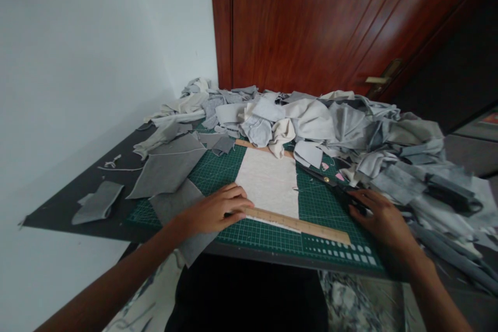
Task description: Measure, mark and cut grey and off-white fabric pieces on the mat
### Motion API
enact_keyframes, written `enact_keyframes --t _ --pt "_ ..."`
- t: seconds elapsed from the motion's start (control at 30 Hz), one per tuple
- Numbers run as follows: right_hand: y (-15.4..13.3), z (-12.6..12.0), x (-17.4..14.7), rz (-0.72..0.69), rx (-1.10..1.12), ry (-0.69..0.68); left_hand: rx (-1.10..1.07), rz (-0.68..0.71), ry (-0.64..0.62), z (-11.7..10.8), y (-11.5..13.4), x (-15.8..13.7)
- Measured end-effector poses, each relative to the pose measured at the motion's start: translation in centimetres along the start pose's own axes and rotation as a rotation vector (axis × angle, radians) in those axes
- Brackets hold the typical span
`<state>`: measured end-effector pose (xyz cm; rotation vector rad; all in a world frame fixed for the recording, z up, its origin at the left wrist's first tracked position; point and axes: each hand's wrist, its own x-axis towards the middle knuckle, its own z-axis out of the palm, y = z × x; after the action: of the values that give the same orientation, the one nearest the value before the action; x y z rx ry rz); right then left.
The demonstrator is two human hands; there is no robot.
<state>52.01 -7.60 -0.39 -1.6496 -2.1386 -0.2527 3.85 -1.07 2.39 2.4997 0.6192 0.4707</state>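
Note:
A pale, off-white fabric piece (268, 181) lies flat on the green cutting mat (319, 199). Across its near edge runs a wooden ruler (299, 222), with a thin strip of the same cloth showing along the ruler's near side. My left hand (223, 207) is closed at the ruler's left end, fingers bent and thumb against it. To the right of the cloth lie black scissors (326, 180), blades pointing toward the pale piece. My right hand (377, 212) has its fingers closed around their handles. The handle loops are partly hidden.
A long heap of grey and cream fabric scraps (311, 119) covers the table's back and right side. Under it, a second wooden ruler (252, 146) shows. Grey cloth pieces (171, 161) lie on the left. A white wall and brown door (295, 26) stand behind.

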Motion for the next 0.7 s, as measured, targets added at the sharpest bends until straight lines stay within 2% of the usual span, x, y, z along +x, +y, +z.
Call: enact_keyframes --t 0.37,0.5,0.53,0.6,0.67,0.7 --pt "2.0 0.9 0.8 0.022 0.188 -0.090 -0.049 -0.006 -0.024 -0.2 0.1 -0.1" --pt "2.1 -0.4 1.9 -0.016 0.204 -0.136 -0.027 -0.019 -0.024 -0.1 -0.1 -0.2" --pt "2.2 -1.1 2.1 -0.007 0.173 -0.101 -0.027 -0.014 -0.018 -0.1 -0.2 -0.2" --pt "3.1 -3.0 2.3 0.071 0.028 0.056 -0.031 0.000 -0.004 -0.1 -0.3 -0.2" --pt "4.9 -5.0 2.2 0.234 -0.177 0.252 -0.032 0.004 0.001 -0.1 -0.4 -0.2" --pt "6.1 -5.7 2.1 0.330 -0.256 0.302 -0.031 0.005 0.001 -0.1 -0.4 -0.2"
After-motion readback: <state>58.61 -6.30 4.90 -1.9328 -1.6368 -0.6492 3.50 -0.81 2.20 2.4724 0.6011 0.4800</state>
